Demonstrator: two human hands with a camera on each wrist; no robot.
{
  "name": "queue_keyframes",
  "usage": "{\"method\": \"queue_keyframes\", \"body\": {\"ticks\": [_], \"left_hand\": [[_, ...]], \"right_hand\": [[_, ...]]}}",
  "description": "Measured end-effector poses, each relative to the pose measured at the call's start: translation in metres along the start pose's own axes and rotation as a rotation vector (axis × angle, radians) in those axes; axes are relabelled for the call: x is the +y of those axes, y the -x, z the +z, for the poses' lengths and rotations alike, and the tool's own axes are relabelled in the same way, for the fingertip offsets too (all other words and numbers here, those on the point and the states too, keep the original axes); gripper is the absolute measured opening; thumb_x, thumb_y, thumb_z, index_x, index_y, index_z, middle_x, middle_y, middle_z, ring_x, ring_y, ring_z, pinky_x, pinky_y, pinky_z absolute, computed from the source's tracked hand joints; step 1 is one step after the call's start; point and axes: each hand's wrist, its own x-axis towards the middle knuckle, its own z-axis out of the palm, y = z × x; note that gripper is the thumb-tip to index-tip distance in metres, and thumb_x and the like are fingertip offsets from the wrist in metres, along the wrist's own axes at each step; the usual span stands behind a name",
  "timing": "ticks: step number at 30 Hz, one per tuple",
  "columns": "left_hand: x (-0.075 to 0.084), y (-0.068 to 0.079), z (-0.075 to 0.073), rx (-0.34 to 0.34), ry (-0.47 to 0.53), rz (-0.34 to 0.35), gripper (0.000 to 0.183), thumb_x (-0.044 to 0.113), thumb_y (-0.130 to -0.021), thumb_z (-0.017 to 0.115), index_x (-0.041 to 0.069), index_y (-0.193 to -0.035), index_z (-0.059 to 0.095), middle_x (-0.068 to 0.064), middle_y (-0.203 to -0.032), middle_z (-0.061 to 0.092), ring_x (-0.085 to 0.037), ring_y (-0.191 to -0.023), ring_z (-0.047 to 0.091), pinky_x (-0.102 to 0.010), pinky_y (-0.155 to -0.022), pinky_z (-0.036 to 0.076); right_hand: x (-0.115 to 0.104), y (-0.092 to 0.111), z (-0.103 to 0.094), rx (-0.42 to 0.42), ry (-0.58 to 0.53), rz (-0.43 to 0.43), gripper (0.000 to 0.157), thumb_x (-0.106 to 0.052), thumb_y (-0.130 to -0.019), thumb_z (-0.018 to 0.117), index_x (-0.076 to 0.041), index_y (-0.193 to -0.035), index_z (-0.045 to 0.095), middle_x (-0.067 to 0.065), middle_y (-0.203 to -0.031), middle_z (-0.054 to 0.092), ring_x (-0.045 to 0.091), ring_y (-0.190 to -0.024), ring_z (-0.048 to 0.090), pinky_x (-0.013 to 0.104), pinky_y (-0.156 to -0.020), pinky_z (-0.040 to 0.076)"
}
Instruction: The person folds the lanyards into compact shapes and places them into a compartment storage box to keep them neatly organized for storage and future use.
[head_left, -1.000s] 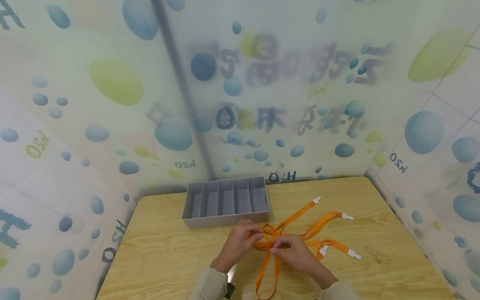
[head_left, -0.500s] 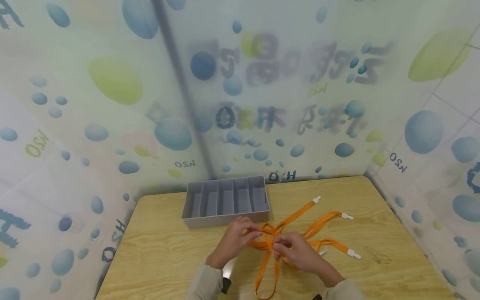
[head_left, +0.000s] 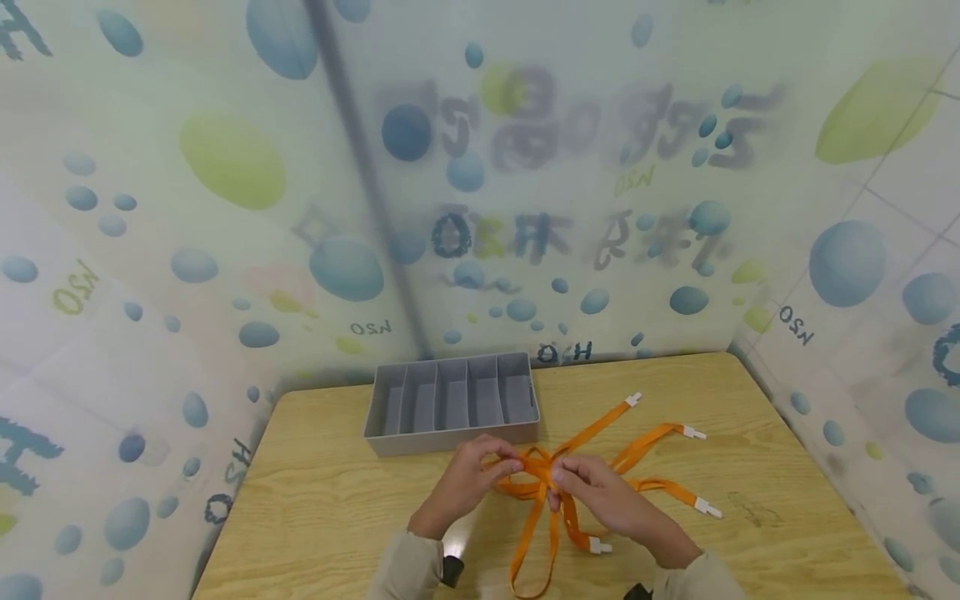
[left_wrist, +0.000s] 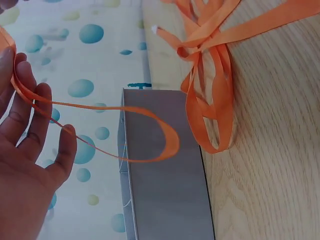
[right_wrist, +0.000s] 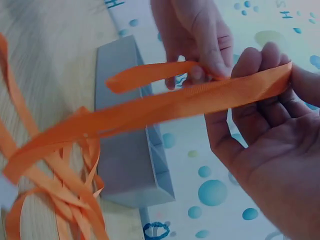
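Note:
Both hands work on one orange lanyard (right_wrist: 165, 107) held above the pile. My left hand (head_left: 467, 483) pinches it between thumb and fingers, and a narrow loop (left_wrist: 172, 140) of the strap hangs from that hand in the left wrist view. The right hand (head_left: 606, 498) pinches the flat strap between thumb and fingers, close to the left hand. A white plastic clip (head_left: 597, 546) hangs below the right hand on an orange strap end. Beneath the hands lie several more orange lanyards (left_wrist: 220, 95), crossing in a tangle, their straps fanning out rightward to white clips (head_left: 707, 507).
A grey compartment tray (head_left: 457, 437) stands at the back of the wooden table (head_left: 322, 500), just beyond the left hand. Its visible compartments hold nothing. A patterned wall covering (head_left: 600, 208) with blue and green spots encloses the back and sides.
My right hand has drawn the strap slightly up and the white clip has swung from right of that hand to below it, nearer me. The left hand has shifted slightly and keeps its pinch.

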Motion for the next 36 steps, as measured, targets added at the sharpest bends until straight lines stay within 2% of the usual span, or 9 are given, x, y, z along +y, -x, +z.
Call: {"method": "queue_keyframes", "body": {"ticks": [4, 7, 11, 14, 20, 25, 29, 33, 36], "left_hand": [[0.002, 0.001, 0.002, 0.016, 0.018, 0.047, 0.013, 0.018, -0.094, 0.067, 0.009, -0.101, 0.074, 0.001, -0.095, 0.071, -0.011, -0.091, 0.06, -0.03, -0.082, 0.052], [0.001, 0.003, 0.006, 0.032, -0.011, 0.09, 0.014, 0.016, -0.098, 0.062, 0.009, -0.104, 0.073, 0.001, -0.096, 0.068, -0.01, -0.089, 0.057, -0.029, -0.078, 0.05], [0.002, 0.006, 0.013, 0.06, -0.046, 0.115, 0.015, 0.013, -0.101, 0.057, 0.009, -0.105, 0.071, 0.0, -0.098, 0.065, -0.012, -0.091, 0.055, -0.03, -0.08, 0.048], [0.006, 0.006, 0.016, 0.073, -0.06, 0.126, 0.016, 0.012, -0.102, 0.056, 0.008, -0.106, 0.071, 0.0, -0.098, 0.065, -0.012, -0.093, 0.055, -0.031, -0.082, 0.048], [0.011, 0.007, 0.021, 0.085, -0.035, 0.137, 0.015, 0.01, -0.101, 0.056, 0.011, -0.104, 0.07, -0.003, -0.094, 0.066, -0.012, -0.089, 0.053, -0.029, -0.078, 0.046], [0.007, 0.006, 0.025, 0.127, -0.042, 0.17, 0.011, 0.005, -0.096, 0.062, 0.012, -0.1, 0.07, -0.004, -0.097, 0.067, -0.017, -0.096, 0.055, -0.031, -0.084, 0.046], [0.004, 0.006, 0.028, 0.15, -0.052, 0.2, 0.012, 0.001, -0.094, 0.064, 0.011, -0.098, 0.069, -0.006, -0.097, 0.068, -0.02, -0.095, 0.055, -0.031, -0.083, 0.046], [0.007, 0.009, 0.028, 0.144, 0.004, 0.174, 0.014, -0.004, -0.095, 0.058, 0.004, -0.103, 0.067, -0.011, -0.1, 0.065, -0.018, -0.096, 0.055, -0.031, -0.083, 0.048], [0.012, 0.011, 0.028, 0.127, 0.068, 0.146, 0.016, -0.004, -0.096, 0.057, 0.001, -0.108, 0.065, -0.013, -0.105, 0.063, -0.016, -0.1, 0.055, -0.033, -0.086, 0.05]], "right_hand": [[-0.007, -0.002, 0.001, 0.002, -0.035, -0.014, 0.028, -0.005, -0.108, 0.036, 0.007, -0.093, 0.057, 0.026, -0.079, 0.057, 0.039, -0.072, 0.054, 0.037, -0.076, 0.054], [-0.013, -0.004, 0.003, 0.018, -0.048, -0.021, 0.027, -0.004, -0.107, 0.039, 0.006, -0.093, 0.06, 0.024, -0.08, 0.06, 0.031, -0.075, 0.06, 0.035, -0.08, 0.054], [-0.021, -0.009, 0.005, 0.066, -0.063, -0.048, 0.027, -0.004, -0.107, 0.04, 0.007, -0.095, 0.062, 0.017, -0.084, 0.067, 0.021, -0.084, 0.064, 0.035, -0.087, 0.053], [-0.028, -0.012, 0.006, 0.118, -0.07, -0.076, 0.027, -0.004, -0.106, 0.041, 0.008, -0.098, 0.063, 0.011, -0.088, 0.07, 0.022, -0.087, 0.065, 0.035, -0.087, 0.054], [-0.039, -0.015, 0.01, 0.212, -0.026, -0.059, 0.026, -0.008, -0.106, 0.045, 0.009, -0.102, 0.064, 0.003, -0.094, 0.071, 0.019, -0.089, 0.065, 0.035, -0.084, 0.054], [-0.044, -0.019, 0.015, 0.235, 0.007, -0.11, 0.024, -0.004, -0.104, 0.048, 0.014, -0.104, 0.064, 0.002, -0.094, 0.065, 0.015, -0.085, 0.057, 0.029, -0.075, 0.05], [-0.046, -0.021, 0.017, 0.242, -0.002, -0.142, 0.023, -0.002, -0.103, 0.05, 0.017, -0.104, 0.064, 0.001, -0.089, 0.06, 0.012, -0.078, 0.051, 0.027, -0.068, 0.046], [-0.049, -0.022, 0.018, 0.274, 0.0, -0.098, 0.024, -0.005, -0.103, 0.05, 0.012, -0.103, 0.067, -0.001, -0.086, 0.062, 0.009, -0.076, 0.051, 0.026, -0.067, 0.046], [-0.051, -0.023, 0.019, 0.295, 0.011, -0.076, 0.023, -0.006, -0.103, 0.051, 0.008, -0.1, 0.068, -0.003, -0.078, 0.057, 0.012, -0.07, 0.047, 0.026, -0.063, 0.043]]}}
